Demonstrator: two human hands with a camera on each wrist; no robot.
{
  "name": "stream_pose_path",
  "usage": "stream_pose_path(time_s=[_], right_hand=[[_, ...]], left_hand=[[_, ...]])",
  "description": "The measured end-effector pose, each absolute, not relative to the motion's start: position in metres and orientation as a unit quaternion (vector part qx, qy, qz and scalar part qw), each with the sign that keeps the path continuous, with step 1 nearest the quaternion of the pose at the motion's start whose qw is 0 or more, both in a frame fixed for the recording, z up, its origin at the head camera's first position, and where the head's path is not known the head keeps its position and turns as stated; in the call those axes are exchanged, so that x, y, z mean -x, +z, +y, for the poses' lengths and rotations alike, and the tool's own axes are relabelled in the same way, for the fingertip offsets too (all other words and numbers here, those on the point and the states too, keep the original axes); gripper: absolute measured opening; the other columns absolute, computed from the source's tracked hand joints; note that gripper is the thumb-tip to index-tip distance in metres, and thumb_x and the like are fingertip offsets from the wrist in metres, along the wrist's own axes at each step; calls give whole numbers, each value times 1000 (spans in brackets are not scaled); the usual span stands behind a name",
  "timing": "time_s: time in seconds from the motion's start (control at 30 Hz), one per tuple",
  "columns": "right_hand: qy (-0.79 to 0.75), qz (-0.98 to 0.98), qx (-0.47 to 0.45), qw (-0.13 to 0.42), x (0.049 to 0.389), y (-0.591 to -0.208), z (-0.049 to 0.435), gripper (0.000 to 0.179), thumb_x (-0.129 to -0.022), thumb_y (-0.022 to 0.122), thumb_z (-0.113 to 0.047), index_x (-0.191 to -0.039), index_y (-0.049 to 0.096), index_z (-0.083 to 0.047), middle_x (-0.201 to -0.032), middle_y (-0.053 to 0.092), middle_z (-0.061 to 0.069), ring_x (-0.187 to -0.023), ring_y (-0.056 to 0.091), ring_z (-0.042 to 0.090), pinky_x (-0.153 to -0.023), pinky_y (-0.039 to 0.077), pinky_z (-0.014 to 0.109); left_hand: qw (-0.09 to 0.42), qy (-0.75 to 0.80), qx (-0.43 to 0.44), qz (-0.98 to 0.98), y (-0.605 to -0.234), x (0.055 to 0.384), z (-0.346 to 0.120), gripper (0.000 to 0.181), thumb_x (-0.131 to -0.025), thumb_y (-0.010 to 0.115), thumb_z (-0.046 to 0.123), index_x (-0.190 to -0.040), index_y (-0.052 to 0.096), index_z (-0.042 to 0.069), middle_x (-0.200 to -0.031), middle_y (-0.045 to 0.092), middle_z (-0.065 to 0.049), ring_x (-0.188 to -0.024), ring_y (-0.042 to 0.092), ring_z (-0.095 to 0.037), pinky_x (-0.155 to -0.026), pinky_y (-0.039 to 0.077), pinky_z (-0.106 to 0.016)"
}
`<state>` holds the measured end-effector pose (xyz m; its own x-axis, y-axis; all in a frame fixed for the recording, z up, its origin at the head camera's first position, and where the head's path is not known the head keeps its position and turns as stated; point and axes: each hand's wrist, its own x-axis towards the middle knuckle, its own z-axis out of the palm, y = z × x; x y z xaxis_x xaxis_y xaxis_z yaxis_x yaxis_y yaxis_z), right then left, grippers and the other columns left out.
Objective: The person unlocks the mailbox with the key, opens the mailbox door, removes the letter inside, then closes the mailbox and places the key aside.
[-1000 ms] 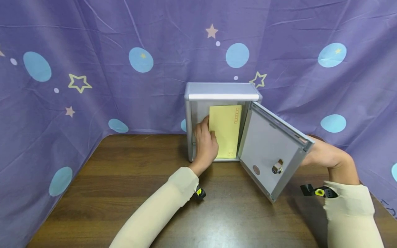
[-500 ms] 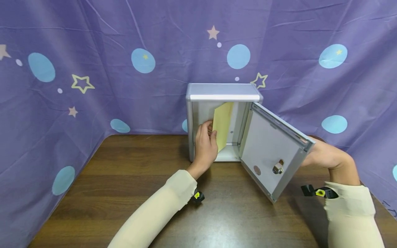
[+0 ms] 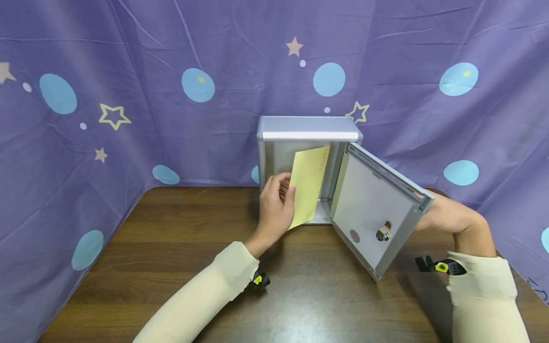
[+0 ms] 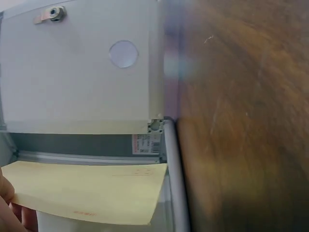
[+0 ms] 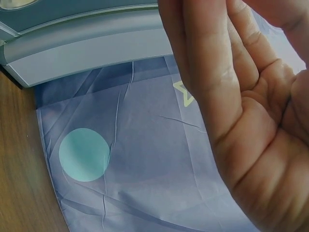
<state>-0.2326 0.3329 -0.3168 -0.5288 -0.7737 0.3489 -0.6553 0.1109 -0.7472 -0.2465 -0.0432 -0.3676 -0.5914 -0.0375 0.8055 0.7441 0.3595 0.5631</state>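
Left hand (image 3: 273, 209) pinches a yellow paper envelope (image 3: 309, 186) at a silver metal box (image 3: 310, 127).
Right hand (image 3: 450, 213) is behind the box's light-grey door (image 3: 364, 205); whether its fingers (image 5: 208, 43) grip is unclear.

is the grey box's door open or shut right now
Open: the door stands angled out from the box, whose inside shows behind the yellow envelope.

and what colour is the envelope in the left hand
Pale yellow; the envelope shows best in the head view, turned partly toward the camera.
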Motion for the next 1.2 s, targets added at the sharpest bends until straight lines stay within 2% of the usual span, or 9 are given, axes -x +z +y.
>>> stream_pose_path(time_s=[0.27, 0.47, 0.63, 0.77, 0.9, 1.2], right_hand=[[-461, 748, 472, 74, 232, -316, 332, 62, -77, 71, 25, -132, 61, -1, -123, 71, 2, -108, 67, 10, -90, 56, 22], [-461, 750, 470, 69, 232, -316, 332, 62, -76, 72, 25, -132, 61, 1, -123, 71, 2, -109, 67, 10, -90, 56, 21], [-462, 750, 466, 84, 232, -316, 332, 64, -79, 71, 24, -137, 57, 2, -129, 68, 3, -113, 65, 12, -90, 56, 24], [-466, 748, 464, 88, 232, -316, 333, 66, -79, 70, 24, -138, 56, 2, -131, 67, 3, -113, 64, 12, -90, 56, 24], [-464, 748, 467, 84, 233, -317, 332, 67, -78, 71, 25, -139, 55, 3, -132, 66, 4, -115, 64, 12, -91, 56, 24], [-467, 744, 469, 90, 233, -318, 330, 74, -77, 71, 26, -145, 49, 3, -139, 63, 4, -120, 61, 12, -92, 56, 25]], left_hand=[[351, -524, 249, -734, -358, 240, -73, 20, -94, 69, -4, -113, 66, -2, -95, 65, -13, -78, 63, -22, -64, 55, -26], [322, -551, 251, -728, -356, 245, -108, 18, -93, 71, -3, -111, 68, -2, -95, 68, -15, -77, 61, -21, -61, 49, -21], [267, -604, 222, -717, -346, 243, -136, 24, -94, 68, -7, -118, 62, -9, -100, 65, -23, -80, 59, -18, -62, 48, -15], [225, -632, 211, -711, -345, 247, -161, 26, -94, 66, -9, -119, 58, -12, -99, 63, -15, -84, 59, -13, -68, 51, -16], [199, -641, 210, -711, -352, 261, -191, 24, -94, 70, -5, -116, 61, -9, -95, 64, -1, -85, 60, -12, -72, 53, -19], [113, -723, 194, -653, -367, 284, -240, 22, -94, 68, -6, -110, 66, 8, -99, 66, 0, -94, 61, -12, -82, 55, -18]])
